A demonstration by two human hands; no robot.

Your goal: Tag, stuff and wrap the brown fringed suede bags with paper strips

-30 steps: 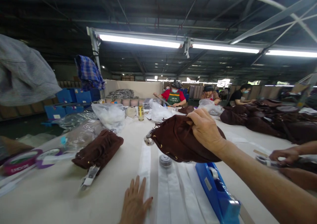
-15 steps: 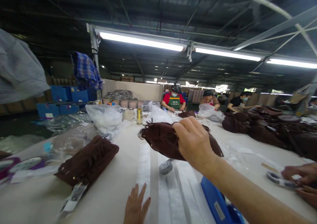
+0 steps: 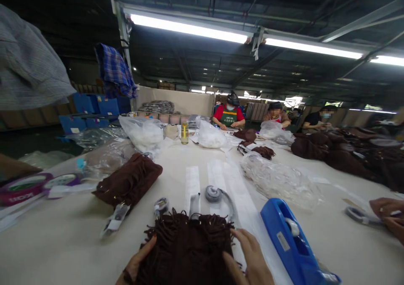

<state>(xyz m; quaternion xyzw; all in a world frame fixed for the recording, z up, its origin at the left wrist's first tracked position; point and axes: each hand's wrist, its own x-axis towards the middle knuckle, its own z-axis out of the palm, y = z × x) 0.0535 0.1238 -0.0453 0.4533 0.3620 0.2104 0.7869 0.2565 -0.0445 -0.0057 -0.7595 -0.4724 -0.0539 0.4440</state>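
Observation:
A dark brown fringed bag (image 3: 189, 253) lies in front of me at the bottom of the view, fringe and small metal rings along its far edge. My left hand (image 3: 138, 262) grips its left side, and my right hand (image 3: 251, 257) holds the right side, fingers and thumb on the fringe. Just beyond the bag is a grey rolled strap (image 3: 213, 193), with a plastic-wrapped metal piece (image 3: 161, 206) to its left. Another brown fringed bag (image 3: 128, 180) rests on the left, a wrapped tag hanging from it. The bag's near end is cut off by the frame.
A blue tape dispenser (image 3: 284, 238) stands at right, near a crumpled clear plastic bag (image 3: 277, 178). Purple tape rolls (image 3: 25, 188) lie at left. A co-worker's hands (image 3: 389, 213) are at the right edge; brown bags (image 3: 347, 159) are piled behind. People sit across the table.
My right hand has brought the brown bag from mid-table down in front of me. My left hand, earlier spread on the white strips, is now at the bag's left side.

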